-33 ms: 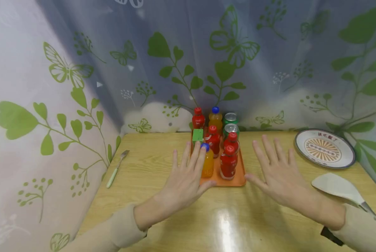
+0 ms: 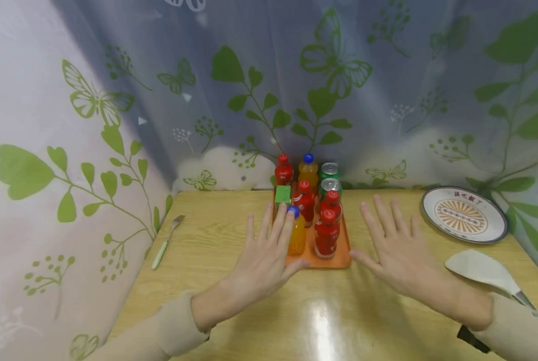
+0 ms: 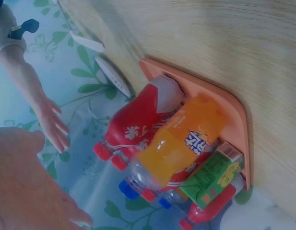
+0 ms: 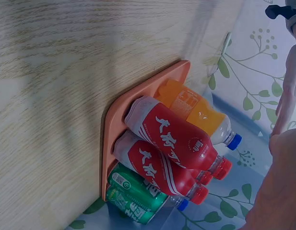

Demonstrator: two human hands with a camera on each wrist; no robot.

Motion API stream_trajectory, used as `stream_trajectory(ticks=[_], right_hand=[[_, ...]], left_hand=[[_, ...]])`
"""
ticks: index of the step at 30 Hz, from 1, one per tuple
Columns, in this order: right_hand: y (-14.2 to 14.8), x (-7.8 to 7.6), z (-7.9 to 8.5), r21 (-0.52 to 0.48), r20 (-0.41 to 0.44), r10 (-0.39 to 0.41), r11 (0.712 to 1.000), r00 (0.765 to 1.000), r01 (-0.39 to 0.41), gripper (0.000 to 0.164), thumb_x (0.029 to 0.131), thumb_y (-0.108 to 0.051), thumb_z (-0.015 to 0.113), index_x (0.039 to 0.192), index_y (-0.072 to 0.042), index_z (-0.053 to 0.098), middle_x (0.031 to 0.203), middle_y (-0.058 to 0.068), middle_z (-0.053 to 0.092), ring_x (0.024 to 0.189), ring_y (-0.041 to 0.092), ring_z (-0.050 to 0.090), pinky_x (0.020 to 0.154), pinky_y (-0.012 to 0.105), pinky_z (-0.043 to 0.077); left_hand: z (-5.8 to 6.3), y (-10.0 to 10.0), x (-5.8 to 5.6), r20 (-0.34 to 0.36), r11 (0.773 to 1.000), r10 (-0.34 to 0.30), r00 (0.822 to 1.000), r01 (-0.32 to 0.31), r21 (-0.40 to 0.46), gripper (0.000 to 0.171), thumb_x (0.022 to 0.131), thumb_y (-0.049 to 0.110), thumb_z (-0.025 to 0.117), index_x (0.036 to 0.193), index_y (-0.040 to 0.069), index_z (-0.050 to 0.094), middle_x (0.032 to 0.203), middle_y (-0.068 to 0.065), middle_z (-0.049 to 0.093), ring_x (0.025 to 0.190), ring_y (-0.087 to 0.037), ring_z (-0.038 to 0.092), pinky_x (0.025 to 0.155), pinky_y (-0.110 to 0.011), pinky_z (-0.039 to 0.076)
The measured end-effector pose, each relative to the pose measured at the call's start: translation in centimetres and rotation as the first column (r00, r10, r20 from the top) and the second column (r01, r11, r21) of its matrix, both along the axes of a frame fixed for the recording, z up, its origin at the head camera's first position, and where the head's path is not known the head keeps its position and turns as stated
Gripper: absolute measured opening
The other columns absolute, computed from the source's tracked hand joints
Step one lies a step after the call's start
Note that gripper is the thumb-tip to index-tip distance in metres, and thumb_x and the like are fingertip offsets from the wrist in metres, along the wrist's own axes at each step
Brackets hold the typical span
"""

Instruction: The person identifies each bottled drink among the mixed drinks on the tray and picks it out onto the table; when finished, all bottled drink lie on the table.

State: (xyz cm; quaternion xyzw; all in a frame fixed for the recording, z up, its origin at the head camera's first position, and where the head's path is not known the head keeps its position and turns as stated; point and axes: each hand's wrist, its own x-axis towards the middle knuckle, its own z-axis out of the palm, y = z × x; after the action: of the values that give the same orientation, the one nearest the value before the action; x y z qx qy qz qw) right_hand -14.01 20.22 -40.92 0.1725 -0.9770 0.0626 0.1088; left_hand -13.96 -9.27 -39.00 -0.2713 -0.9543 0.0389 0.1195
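My left hand (image 2: 263, 255) hovers with straight, spread fingers in front of an orange tray (image 2: 341, 261), its fingertips overlapping an orange soda bottle (image 2: 298, 240) in the head view. To the tray's right, my right hand (image 2: 401, 253) is held palm down, fingers spread. Neither hand holds anything. Several red bottles (image 4: 169, 129) with red caps stand on the tray, along with green cans (image 4: 138, 189) and a green drink carton (image 3: 212, 175). A second orange bottle (image 2: 308, 173) with a blue cap stands at the back.
A fork (image 2: 167, 243) with a pale green handle lies on the wooden table (image 2: 214, 215) at the left. On the right are a white patterned plate (image 2: 465, 213) and a white rice scoop or spatula (image 2: 483, 268). A leaf-print curtain (image 2: 269, 80) hangs behind the table.
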Motion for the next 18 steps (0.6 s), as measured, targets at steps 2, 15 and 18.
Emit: stream_trajectory(ticks=[2, 15, 18], right_hand=[[0.0, -0.3, -0.1, -0.023, -0.018, 0.012, 1.000, 1.000, -0.013, 0.095, 0.092, -0.065, 0.047, 0.158, -0.020, -0.004, 0.165, 0.009, -0.009, 0.149, 0.047, 0.004, 0.110, 0.079, 0.018], [0.8, -7.5, -1.5, -0.291, -0.088, 0.062, 0.953, 0.994, -0.085, 0.082, 0.096, -0.035, 0.060, 0.159, -0.022, 0.010, 0.142, 0.022, 0.043, 0.117, 0.041, 0.056, 0.079, 0.059, 0.056], [0.6, -8.8, -1.9, -0.339, -0.067, 0.080, 0.936, 0.995, -0.098, 0.082, 0.095, -0.035, 0.062, 0.158, -0.021, 0.012, 0.138, 0.023, 0.046, 0.114, 0.039, 0.057, 0.081, 0.058, 0.056]], left_hand=[[0.0, -0.1, 0.0, -0.005, 1.000, -0.001, 1.000, 0.001, 0.007, 0.095, 0.094, 0.071, 0.030, 0.157, 0.007, -0.003, 0.163, -0.012, -0.014, 0.152, -0.035, -0.005, 0.120, -0.068, 0.011], [-1.7, -4.0, -5.6, 0.248, 0.922, 0.106, 0.963, -0.188, 0.337, 0.073, 0.103, 0.056, 0.020, 0.158, 0.011, 0.006, 0.164, -0.014, 0.010, 0.150, -0.035, 0.018, 0.124, -0.052, 0.023], [-2.9, -4.9, -7.0, 0.303, 0.896, 0.146, 0.942, -0.256, 0.364, 0.072, 0.102, 0.058, 0.021, 0.159, 0.017, 0.007, 0.162, -0.015, 0.016, 0.147, -0.036, 0.025, 0.120, -0.053, 0.030]])
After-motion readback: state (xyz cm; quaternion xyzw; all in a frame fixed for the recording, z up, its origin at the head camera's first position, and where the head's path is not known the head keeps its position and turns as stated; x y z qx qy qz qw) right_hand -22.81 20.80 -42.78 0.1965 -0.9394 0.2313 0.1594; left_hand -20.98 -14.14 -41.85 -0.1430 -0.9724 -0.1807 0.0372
